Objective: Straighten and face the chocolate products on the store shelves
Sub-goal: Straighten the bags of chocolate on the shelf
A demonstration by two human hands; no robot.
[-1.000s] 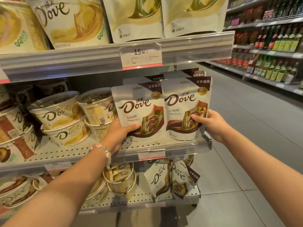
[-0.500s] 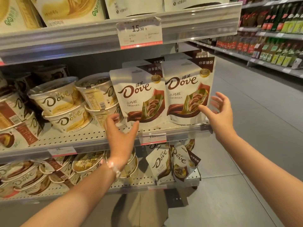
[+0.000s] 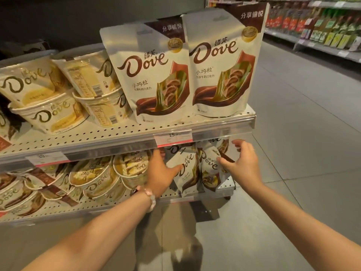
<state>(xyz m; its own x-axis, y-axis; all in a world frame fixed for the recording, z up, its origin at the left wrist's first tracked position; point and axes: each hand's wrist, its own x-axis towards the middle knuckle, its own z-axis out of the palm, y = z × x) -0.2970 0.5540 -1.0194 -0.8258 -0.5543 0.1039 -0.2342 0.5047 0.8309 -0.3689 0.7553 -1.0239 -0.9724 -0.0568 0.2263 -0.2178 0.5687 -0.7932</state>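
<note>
Two white Dove pouches, the left pouch (image 3: 152,75) and the right pouch (image 3: 222,65), stand upright side by side on the middle shelf (image 3: 97,137), fronts facing out. Under it, on the lower shelf (image 3: 226,184), two smaller-looking Dove pouches lean together: the left lower pouch (image 3: 187,169) and the right lower pouch (image 3: 209,173). My left hand (image 3: 162,173) is at the left lower pouch with its thumb lying on the front; its fingertips are hidden under the shelf rail. My right hand (image 3: 242,165) has spread fingers and its thumb touches the right lower pouch.
Stacked Dove tubs (image 3: 48,112) fill the middle shelf's left side, and more tubs (image 3: 93,178) lie tilted on the lower shelf. A price tag (image 3: 172,137) hangs on the rail above my hands. Grey aisle floor runs to the right, with bottle shelves (image 3: 322,26) beyond.
Both hands let go of the upright pouches on the middle shelf and dropped to the leaning pouches on the lower shelf. The view tilted downward.
</note>
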